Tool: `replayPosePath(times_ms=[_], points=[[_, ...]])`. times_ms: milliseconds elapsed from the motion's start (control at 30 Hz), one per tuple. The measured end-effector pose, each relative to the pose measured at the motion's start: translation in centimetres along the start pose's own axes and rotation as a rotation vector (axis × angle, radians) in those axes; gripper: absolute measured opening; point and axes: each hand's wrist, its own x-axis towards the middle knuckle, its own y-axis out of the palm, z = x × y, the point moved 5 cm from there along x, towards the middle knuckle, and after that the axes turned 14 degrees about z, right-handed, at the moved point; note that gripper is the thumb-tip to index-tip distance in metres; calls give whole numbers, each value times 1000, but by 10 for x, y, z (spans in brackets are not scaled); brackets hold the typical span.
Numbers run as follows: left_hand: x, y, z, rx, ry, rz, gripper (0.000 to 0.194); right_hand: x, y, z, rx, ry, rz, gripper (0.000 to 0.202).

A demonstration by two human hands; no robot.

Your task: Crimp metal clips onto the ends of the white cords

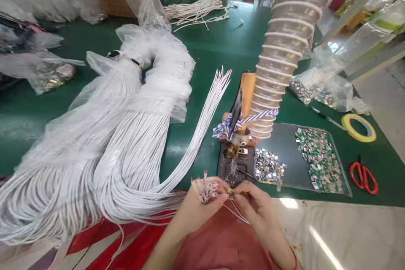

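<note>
From where I stand, the person's two hands meet low over their lap, at the near edge of the green desk (243,46). The left hand (198,211) has its fingers curled around a bunch of cable ends (208,192), white with red tips. Its thumb and forefinger also reach toward a small yellowish piece (230,191), which the right hand (257,206) pinches between fingers and thumb; it is too small for me to tell what it is. A couple of thin white wires (239,214) run down below the fingers.

To the left, large bundles of white cables (136,143) lie partly wrapped in clear plastic (171,61), and a loose strand of them sweeps away across the desk. Just beyond the hands stands a wooden handle (248,84) with a blue-striped cloth (223,130) tied about its lower part, and beside it rises a wide ribbed hose (284,29). Right of these sits a shallow tray (292,135) with silver bits (269,168) on one side and green bits (321,160) on the other. Farther right are a pen (327,118), yellow tape (346,124) and red scissors (363,176).
</note>
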Motion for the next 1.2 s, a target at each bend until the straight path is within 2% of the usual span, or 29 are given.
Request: replayPosePath(times_ms=[133, 267, 367, 467, 600, 833, 1200], points=[[1, -2, -3, 12, 6, -19, 17, -2, -7, -1, -30, 20, -70, 10], [-2, -7, -7, 32, 66, -73, 17, -9, -27, -7, 61, -48, -223, 24], [-2, -9, -11, 27, 73, -104, 18, -11, -33, -7, 54, -61, -181, 24], [1, -10, -16, 27, 58, -119, 19, -12, -28, -5, -34, 24, -128, 19], [3, -10, -20, 41, 5, -132, 17, -7, -12, -11, 22, 127, -78, 15], [4, -10, -19, 39, 30, -155, 18, 9, -4, -5, 66, 23, -101, 16], [4, -12, -27, 45, 59, -196, 17, 12, -5, 2, 159, -36, -172, 14]])
